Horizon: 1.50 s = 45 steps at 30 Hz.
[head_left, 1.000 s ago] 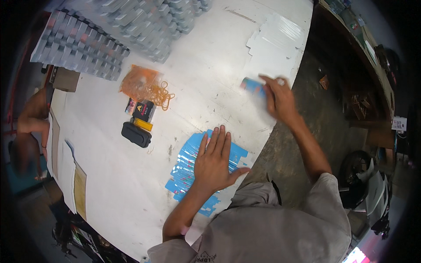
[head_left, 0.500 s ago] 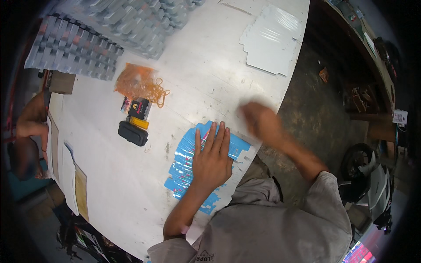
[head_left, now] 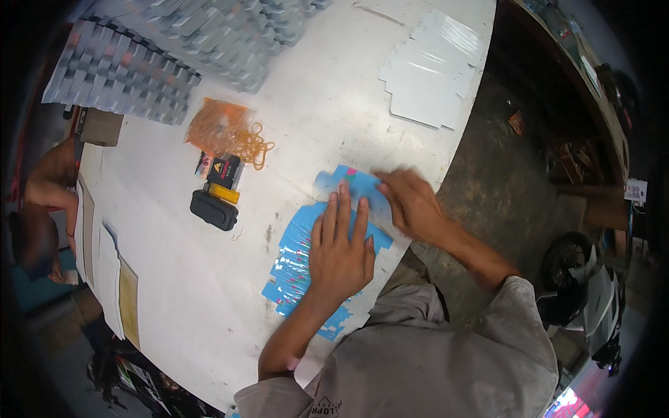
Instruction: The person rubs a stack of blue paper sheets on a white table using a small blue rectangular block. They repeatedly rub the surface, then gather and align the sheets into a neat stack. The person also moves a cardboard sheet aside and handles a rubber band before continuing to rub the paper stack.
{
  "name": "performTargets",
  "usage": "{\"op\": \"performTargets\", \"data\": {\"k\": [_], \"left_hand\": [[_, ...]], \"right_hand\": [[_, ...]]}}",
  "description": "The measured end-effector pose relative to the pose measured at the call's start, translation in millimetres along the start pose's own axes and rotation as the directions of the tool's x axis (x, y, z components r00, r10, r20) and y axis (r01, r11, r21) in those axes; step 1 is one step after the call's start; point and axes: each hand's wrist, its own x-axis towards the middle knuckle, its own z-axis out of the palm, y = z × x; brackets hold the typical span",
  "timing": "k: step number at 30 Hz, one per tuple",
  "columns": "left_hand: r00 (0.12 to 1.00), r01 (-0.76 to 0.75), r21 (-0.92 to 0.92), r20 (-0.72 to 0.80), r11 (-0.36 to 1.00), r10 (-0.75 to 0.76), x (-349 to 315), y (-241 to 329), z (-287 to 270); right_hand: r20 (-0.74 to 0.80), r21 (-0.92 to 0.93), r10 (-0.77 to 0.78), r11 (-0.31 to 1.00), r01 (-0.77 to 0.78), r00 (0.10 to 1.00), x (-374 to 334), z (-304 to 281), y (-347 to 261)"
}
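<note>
A fanned stack of glossy blue printed card blanks (head_left: pixel 296 244) lies on the white table near its front edge. My left hand (head_left: pixel 340 261) rests flat across the fan, fingers stretched out and a little apart. Just beyond its fingertips is a single blue card blank (head_left: pixel 343 177), slightly blurred, with a small pink mark. My right hand (head_left: pixel 412 207) pinches this blank at its right edge between thumb and fingers. The left fingertips overlap the near part of the blank; whether they press on it I cannot tell.
White card blanks (head_left: pixel 432 76) lie at the far right. Grey stacked blanks (head_left: pixel 125 73) fill the far left. Nearer are an orange bag with rubber bands (head_left: pixel 216 125), a dark small box (head_left: pixel 224 171), a yellow lighter (head_left: pixel 224 194) and a black case (head_left: pixel 214 210). Another person (head_left: pixel 52 195) is at left.
My right hand, blurred before, has come slightly nearer and now grips a blue card blank beyond the fan. My left hand has shifted slightly to the right, its fingers a bit more spread.
</note>
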Motion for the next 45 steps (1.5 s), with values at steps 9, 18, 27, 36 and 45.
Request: {"op": "performTargets", "data": {"k": [9,18,27,36,45], "left_hand": [[0.991,-0.059,-0.08,0.112,0.995,0.068,-3,-8,0],[0.996,-0.066,0.039,0.055,0.997,0.064,-9,-9,12],[0.986,-0.073,-0.023,0.148,0.997,0.075,1,-4,-11],[0.993,0.064,0.06,0.099,0.996,-0.069,-6,0,0],[0.992,-0.008,0.22,0.121,0.975,-0.019,-7,2,-6]], "right_hand": [[0.494,0.14,0.308,0.895,-0.424,0.813,30,-47,-7],[0.307,0.294,0.251,0.892,-0.342,0.918,-5,-32,-19],[-0.215,-0.365,-0.029,0.93,-0.053,0.976,31,-56,52],[0.012,-0.105,-0.09,0.99,0.091,0.996,3,-16,27],[0.235,0.294,0.121,0.937,-0.189,0.964,-8,-10,-32]]}}
